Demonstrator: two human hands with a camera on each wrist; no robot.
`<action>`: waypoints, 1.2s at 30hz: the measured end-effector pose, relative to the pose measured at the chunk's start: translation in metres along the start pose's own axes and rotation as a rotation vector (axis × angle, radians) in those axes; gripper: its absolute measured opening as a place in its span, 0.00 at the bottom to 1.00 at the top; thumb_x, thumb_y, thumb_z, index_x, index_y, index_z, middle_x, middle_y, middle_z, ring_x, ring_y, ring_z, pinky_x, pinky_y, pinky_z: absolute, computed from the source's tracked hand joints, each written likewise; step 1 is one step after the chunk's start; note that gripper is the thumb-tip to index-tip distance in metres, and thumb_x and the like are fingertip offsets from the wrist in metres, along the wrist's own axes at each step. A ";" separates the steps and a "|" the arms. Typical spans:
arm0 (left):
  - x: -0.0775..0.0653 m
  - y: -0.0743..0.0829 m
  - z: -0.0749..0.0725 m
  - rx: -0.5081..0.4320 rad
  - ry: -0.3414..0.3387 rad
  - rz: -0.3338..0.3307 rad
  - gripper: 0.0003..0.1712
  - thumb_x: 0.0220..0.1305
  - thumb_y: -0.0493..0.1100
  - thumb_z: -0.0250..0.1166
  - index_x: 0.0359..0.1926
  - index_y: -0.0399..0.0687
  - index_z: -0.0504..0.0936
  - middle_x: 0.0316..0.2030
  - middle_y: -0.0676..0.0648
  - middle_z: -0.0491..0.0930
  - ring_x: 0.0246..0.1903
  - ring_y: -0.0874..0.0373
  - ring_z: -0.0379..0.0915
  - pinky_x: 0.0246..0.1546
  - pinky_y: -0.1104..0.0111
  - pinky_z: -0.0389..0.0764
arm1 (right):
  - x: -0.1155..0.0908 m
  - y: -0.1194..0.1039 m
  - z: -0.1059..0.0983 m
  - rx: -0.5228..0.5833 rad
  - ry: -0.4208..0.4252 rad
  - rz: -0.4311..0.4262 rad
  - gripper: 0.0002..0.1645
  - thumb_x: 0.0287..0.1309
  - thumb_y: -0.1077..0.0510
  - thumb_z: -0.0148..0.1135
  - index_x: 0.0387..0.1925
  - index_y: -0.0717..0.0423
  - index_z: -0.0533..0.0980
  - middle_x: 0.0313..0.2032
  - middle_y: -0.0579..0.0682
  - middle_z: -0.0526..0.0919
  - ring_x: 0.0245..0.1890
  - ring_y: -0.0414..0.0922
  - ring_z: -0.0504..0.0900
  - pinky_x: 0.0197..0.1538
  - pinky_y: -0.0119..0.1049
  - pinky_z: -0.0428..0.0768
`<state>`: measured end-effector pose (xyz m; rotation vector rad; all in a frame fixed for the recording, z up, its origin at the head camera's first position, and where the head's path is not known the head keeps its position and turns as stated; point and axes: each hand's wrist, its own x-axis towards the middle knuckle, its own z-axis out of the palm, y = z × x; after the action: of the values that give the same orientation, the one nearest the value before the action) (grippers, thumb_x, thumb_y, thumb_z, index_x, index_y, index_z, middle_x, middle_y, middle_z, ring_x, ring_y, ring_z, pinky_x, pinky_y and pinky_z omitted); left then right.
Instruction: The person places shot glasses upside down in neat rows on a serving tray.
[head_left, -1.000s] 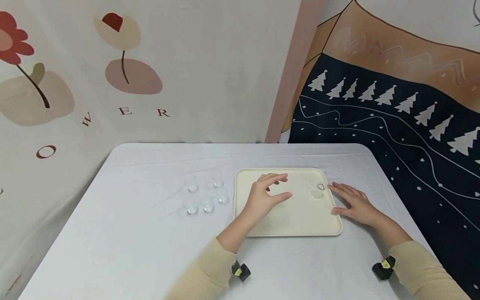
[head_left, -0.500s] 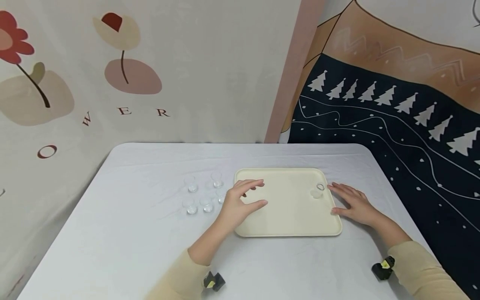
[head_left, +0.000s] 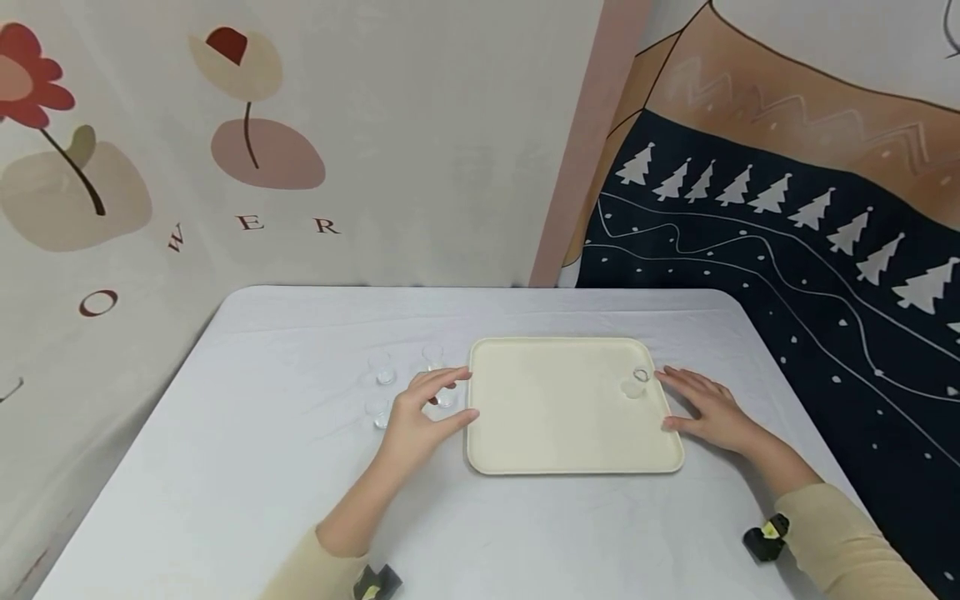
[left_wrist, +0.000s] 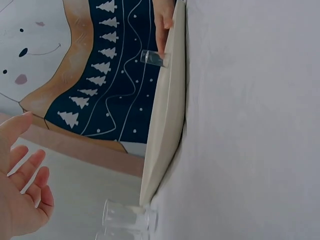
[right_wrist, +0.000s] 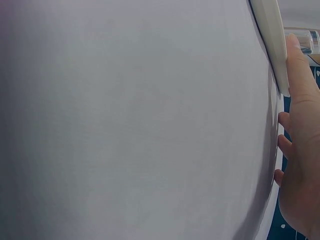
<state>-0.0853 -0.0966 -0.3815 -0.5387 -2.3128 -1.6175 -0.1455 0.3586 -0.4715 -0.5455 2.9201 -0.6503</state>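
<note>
My left hand (head_left: 420,421) hovers with its fingers apart and holds nothing. It is between the tray's left edge and a group of small clear cups (head_left: 384,375), some of which it hides in the head view. Two of those cups (left_wrist: 122,216) show low in the left wrist view. On the right part of the cream tray (head_left: 562,408) stands one clear cup (head_left: 633,388). My right hand (head_left: 708,414) lies at the tray's right edge, fingers extended. In the right wrist view, its thumb is beside the tray rim (right_wrist: 274,45), close to the cup (right_wrist: 306,42).
A white cloth covers the table (head_left: 300,483). Behind it hangs a pale curtain (head_left: 427,167) with flower prints, and a dark printed fabric (head_left: 810,283) with white trees is at the right.
My left hand has moved left from above the tray to the cups beside it, its fingers staying spread. The right hand, the tray and the cup on it have not moved.
</note>
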 end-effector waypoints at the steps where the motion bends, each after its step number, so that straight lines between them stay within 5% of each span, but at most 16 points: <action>1: -0.002 -0.006 -0.002 0.007 0.008 0.007 0.28 0.46 0.30 0.75 0.52 0.40 0.81 0.48 0.45 0.81 0.44 0.48 0.72 0.39 0.64 0.70 | 0.000 0.001 0.001 -0.002 0.001 0.001 0.48 0.53 0.40 0.67 0.70 0.51 0.59 0.68 0.67 0.57 0.66 0.68 0.50 0.60 0.70 0.44; 5: -0.011 -0.030 -0.013 0.047 0.037 0.029 0.29 0.46 0.34 0.77 0.53 0.45 0.81 0.49 0.51 0.81 0.45 0.55 0.72 0.39 0.66 0.70 | 0.001 0.004 0.003 -0.007 0.005 0.005 0.49 0.53 0.39 0.66 0.71 0.50 0.59 0.68 0.66 0.57 0.67 0.68 0.49 0.60 0.70 0.44; 17: -0.028 -0.048 -0.051 0.186 0.104 -0.025 0.32 0.41 0.31 0.78 0.52 0.46 0.82 0.49 0.51 0.81 0.46 0.62 0.70 0.39 0.72 0.69 | 0.000 0.003 0.001 0.002 0.002 0.008 0.48 0.53 0.39 0.66 0.71 0.49 0.59 0.68 0.66 0.56 0.67 0.68 0.49 0.60 0.69 0.43; 23: -0.033 -0.060 -0.063 0.235 0.136 -0.042 0.33 0.39 0.27 0.78 0.52 0.40 0.81 0.50 0.43 0.80 0.45 0.53 0.70 0.39 0.69 0.68 | -0.001 0.003 0.002 0.003 0.015 -0.002 0.48 0.53 0.40 0.67 0.71 0.49 0.59 0.68 0.66 0.57 0.67 0.67 0.50 0.60 0.69 0.44; 36: -0.035 -0.091 -0.085 0.251 0.069 -0.140 0.31 0.48 0.37 0.77 0.55 0.43 0.79 0.51 0.47 0.79 0.47 0.53 0.69 0.41 0.71 0.67 | 0.000 0.005 0.003 0.005 0.002 0.014 0.48 0.53 0.39 0.66 0.71 0.50 0.59 0.68 0.66 0.56 0.67 0.67 0.49 0.61 0.69 0.43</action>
<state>-0.0937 -0.2102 -0.4437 -0.2666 -2.4994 -1.3488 -0.1469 0.3618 -0.4760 -0.5237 2.9210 -0.6571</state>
